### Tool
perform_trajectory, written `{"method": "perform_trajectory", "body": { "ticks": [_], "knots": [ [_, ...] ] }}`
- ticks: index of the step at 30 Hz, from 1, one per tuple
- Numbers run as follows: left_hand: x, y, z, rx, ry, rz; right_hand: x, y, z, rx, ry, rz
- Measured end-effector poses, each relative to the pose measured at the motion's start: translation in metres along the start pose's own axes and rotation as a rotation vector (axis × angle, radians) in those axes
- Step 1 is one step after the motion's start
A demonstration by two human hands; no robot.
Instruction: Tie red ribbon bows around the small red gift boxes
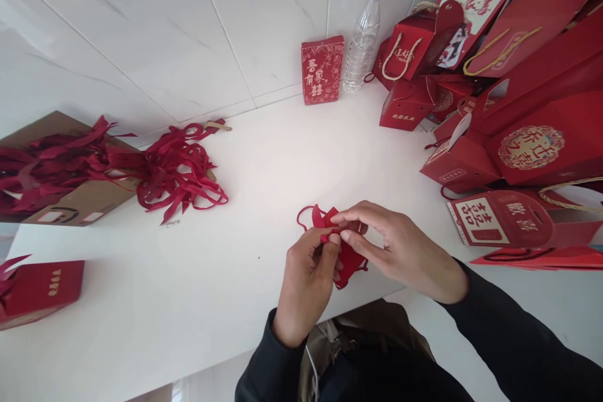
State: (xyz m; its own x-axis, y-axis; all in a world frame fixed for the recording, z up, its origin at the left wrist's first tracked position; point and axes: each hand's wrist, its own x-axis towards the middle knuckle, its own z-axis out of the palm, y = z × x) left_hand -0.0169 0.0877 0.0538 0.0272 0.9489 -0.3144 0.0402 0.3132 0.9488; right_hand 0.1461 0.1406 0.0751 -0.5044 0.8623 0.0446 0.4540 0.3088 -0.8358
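Observation:
A small red gift package (348,262) with thin red cord loops is held over the table's front edge, between my two hands. I cannot tell whether it is a bag or a box, since my fingers cover much of it. My left hand (309,264) is closed, thumb and fingers pinching its near upper part, where a bit of red ribbon shows. From the right, my right hand (393,242) grips the upper edge with bent fingers and thumb. A red ribbon end (320,217) sticks up beyond my fingertips, beside a cord loop (302,217).
An open cardboard box (106,195) spills dark red ribbons (183,169) onto the white table (211,301) at left. A red box (51,289) lies nearer. By the wall stand a red packet (323,72) and a plastic bottle (362,38). Red gift boxes (532,144) pile up at right.

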Motion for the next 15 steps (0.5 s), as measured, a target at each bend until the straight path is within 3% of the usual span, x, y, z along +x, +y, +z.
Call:
{"method": "perform_trajectory", "body": {
  "ticks": [11,15],
  "knots": [
    [0.005,0.009,-0.007,-0.065,-0.075,-0.111,-0.005,0.002,0.007,-0.075,0.06,-0.018],
    [0.007,0.011,-0.011,-0.136,-0.114,-0.135,-0.012,0.0,0.007,-0.031,0.006,-0.032]
  ]
}}
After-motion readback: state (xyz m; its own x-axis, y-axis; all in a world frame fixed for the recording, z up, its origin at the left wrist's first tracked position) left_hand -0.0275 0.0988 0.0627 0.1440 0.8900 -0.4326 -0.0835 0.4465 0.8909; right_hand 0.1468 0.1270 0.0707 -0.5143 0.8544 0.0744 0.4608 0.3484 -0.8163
